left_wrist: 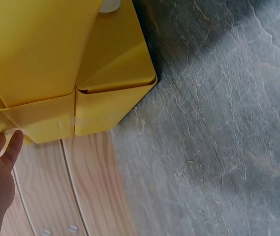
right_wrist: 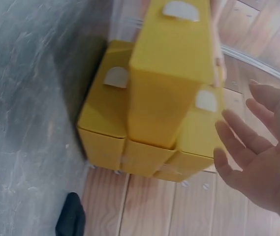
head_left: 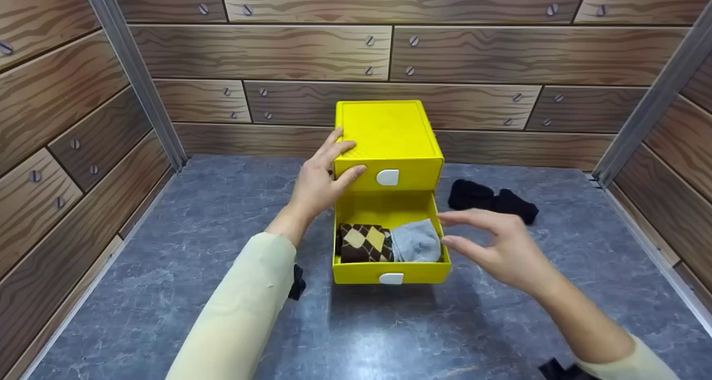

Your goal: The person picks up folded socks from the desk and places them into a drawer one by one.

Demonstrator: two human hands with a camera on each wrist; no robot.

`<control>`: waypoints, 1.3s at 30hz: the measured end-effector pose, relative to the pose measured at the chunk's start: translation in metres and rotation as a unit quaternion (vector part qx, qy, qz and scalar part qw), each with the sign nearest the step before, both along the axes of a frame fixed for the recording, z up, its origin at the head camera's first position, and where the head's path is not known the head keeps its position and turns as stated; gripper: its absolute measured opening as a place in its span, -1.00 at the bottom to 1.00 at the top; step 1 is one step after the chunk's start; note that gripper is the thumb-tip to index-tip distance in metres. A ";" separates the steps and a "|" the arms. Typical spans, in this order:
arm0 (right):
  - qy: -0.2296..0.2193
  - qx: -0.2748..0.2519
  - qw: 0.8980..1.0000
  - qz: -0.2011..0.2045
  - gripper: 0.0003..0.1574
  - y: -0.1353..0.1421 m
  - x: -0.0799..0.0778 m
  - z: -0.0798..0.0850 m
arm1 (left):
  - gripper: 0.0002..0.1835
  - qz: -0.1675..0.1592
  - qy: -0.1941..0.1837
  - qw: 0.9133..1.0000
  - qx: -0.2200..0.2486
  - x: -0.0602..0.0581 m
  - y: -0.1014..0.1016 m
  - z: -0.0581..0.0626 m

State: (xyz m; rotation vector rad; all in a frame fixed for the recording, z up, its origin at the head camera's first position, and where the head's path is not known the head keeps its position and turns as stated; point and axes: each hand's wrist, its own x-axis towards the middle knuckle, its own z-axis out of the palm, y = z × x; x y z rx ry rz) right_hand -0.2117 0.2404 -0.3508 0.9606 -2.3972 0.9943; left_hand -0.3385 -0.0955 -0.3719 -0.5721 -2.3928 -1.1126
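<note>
Drawer (head_left: 356, 273): probably light, stiff, slick; best held by its white tab (head_left: 391, 279). Your left hand (head_left: 317, 185) rests on the cabinet (head_left: 389, 129), fingers spread; right hand (head_left: 503, 246) nearby, fingers apart.

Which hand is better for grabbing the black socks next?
The right hand, I think. It's nearer the black socks, on the same side of the yellow drawer box, and holds nothing. The left hand is on the other side, touching the box.
</note>
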 end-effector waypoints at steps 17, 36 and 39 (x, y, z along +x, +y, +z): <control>-0.175 -0.061 0.976 0.115 -0.58 -0.014 0.036 -0.040 | -0.36 0.001 0.008 1.000 -0.003 0.000 -0.001 0.000; -0.270 -0.043 0.954 0.126 -0.47 -0.042 0.026 -0.068 | -0.36 -0.001 0.003 1.000 -0.004 0.001 0.000 0.000; -0.282 -0.051 0.951 0.119 -0.51 -0.043 0.023 -0.069 | -0.36 0.001 0.004 1.000 -0.004 0.001 0.000 0.001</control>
